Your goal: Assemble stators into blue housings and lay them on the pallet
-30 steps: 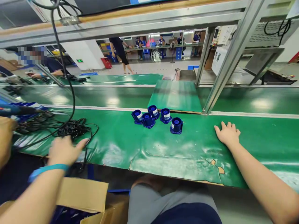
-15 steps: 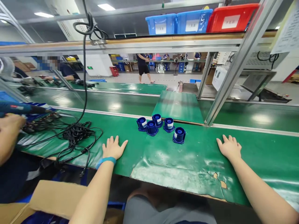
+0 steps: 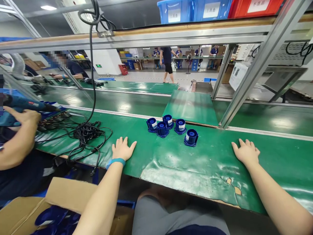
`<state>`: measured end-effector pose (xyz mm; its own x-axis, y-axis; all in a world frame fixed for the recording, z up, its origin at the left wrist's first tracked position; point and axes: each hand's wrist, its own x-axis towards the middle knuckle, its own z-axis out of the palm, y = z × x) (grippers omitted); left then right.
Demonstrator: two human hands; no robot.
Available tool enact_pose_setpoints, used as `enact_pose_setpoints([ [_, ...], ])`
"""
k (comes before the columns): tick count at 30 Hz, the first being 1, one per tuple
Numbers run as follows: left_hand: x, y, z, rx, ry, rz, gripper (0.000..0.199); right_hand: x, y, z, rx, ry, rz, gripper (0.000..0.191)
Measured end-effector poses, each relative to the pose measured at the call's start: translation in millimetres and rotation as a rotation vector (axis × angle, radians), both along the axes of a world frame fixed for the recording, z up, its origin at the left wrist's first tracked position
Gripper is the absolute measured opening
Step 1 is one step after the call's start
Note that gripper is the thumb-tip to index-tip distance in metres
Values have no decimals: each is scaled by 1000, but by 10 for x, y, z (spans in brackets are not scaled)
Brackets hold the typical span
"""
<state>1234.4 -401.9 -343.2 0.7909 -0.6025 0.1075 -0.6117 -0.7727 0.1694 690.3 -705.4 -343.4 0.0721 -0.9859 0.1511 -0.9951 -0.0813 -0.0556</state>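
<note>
The left grip (image 3: 121,150) and right grip (image 3: 246,153), both wide and empty, rest palm-down on a glossy, creased, green-sheeted table (image 3: 207,163); between and beyond them stand five shiny, flat-based, dark-blue plastic cylinders (image 3: 180,126); left of the left grip sprawl tangled thin black cables (image 3: 86,132)

We record bright, diffuse light; ceiling lamp (image 3: 50,7) lit, upper left. Glare streaks the green bench mat (image 3: 193,166); shade beneath. We note wide-angle stretching toward the edges, pixelated patches at left.
</note>
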Motion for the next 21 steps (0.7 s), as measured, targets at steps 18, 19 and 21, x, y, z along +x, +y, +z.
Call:
enact_pose_setpoints([
  [18, -1491, -1951, 1, -708, -121, -207, 63, 1175, 24, -74, -53, -672, 82, 49],
  [19, -1437, -1981, -5, -725, -108, -222, 53, 1356, 83, -50, -33, -791, 142, 53],
  [21, -1318, -1969, -8, -773, -86, -253, 36, 1702, 218, 8, -15, -960, 305, 67],
])
